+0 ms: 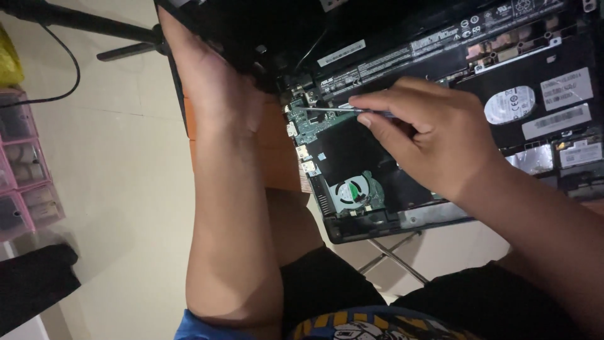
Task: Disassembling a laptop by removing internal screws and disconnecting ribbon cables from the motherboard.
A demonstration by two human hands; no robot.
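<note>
An opened laptop (440, 56) lies bottom-up with its circuit board, cooling fan (352, 192) and round disk label showing. My right hand (434, 138) is shut on a thin screwdriver (327, 110), whose tip points left at the green board near the laptop's corner. My left hand (214, 82) reaches up along the laptop's left edge and grips it there; its fingers are hidden behind the dark casing.
An orange-brown surface (277, 151) carries the laptop. A pink drawer organiser (22, 164) stands at the left on the pale floor. A black tripod leg (94, 25) and cable cross the top left. A dark cloth (34, 283) lies at the lower left.
</note>
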